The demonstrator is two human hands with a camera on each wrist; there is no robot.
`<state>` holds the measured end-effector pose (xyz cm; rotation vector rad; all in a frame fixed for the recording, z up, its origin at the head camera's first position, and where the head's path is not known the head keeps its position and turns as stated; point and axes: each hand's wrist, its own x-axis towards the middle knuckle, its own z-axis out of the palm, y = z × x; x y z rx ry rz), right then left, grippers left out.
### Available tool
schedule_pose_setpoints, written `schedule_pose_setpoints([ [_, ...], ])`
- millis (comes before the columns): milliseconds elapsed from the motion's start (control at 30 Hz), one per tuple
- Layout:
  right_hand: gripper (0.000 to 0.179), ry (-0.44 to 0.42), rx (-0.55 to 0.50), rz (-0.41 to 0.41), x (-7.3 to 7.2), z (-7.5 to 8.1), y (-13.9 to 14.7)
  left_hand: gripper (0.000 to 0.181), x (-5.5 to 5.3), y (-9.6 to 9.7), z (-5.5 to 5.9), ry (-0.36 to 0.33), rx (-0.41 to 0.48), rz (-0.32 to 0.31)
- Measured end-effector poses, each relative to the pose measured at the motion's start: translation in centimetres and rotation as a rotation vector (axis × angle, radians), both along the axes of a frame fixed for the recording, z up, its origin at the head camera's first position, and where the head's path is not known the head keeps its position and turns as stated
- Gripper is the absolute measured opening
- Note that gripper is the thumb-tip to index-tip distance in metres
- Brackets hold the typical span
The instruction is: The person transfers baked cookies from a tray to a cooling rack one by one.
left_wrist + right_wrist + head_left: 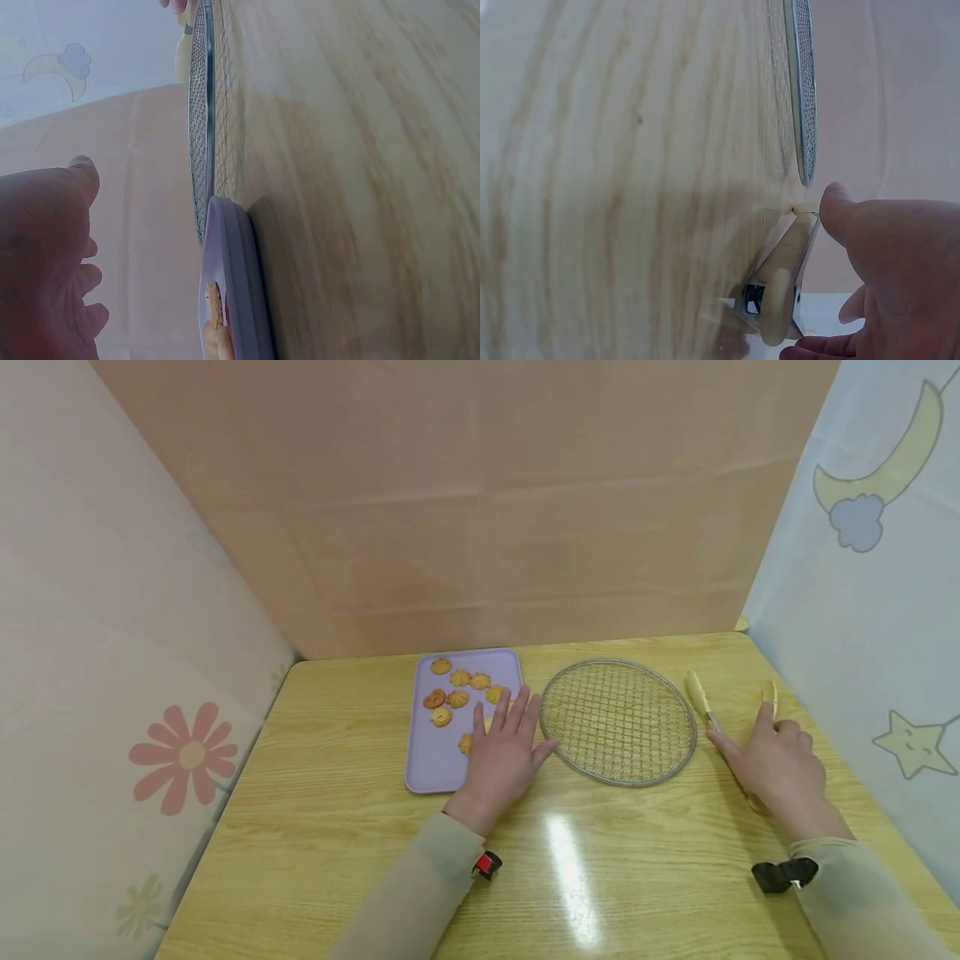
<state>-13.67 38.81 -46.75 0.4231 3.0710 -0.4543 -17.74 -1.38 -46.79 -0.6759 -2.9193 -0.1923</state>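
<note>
Over the right side of a lilac tray (432, 768), my left hand (504, 758) is spread with straight fingers and covers part of it. Several small baked cookies (457, 699) lie on the tray, some hidden under that hand. The left wrist view shows the left hand raised above the tray rim (236, 277), holding nothing. My right hand (783, 768) is over a pair of tongs (698, 693) with pale tips and metal arms, lying spread on the table. Its thumb and index finger reach apart along the two arms; in the right wrist view the thumb (840, 214) stands clear of the tongs.
Between the hands lies a round wire mesh rack (618, 722) with a metal rim, close to the tray's right side. All stand on a wood-grain table (330, 827). A plain backdrop (480, 527) rises behind, with printed cloth walls (892, 635) at both sides.
</note>
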Motion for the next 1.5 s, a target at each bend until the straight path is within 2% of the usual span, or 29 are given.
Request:
schedule_pose_setpoints([
  [300,0.121,-0.036,-0.018,0.005,0.3,-0.3,-0.3,0.079,0.3,-0.4,-0.4,-0.006,0.024,0.001],
  [667,0.120,-0.007,-0.003,0.003,0.2,-0.7,0.2,0.080,0.5,-0.8,0.0,-0.020,0.026,0.020],
  [967,0.119,-0.017,0.003,0.016,0.2,-0.5,0.2,0.079,0.3,-1.3,-0.2,-0.002,0.035,0.005],
  [1500,0.118,-0.046,-0.051,0.010,0.1,-0.2,1.1,0.079,-0.2,-3.9,-0.8,-0.079,0.093,0.080],
])
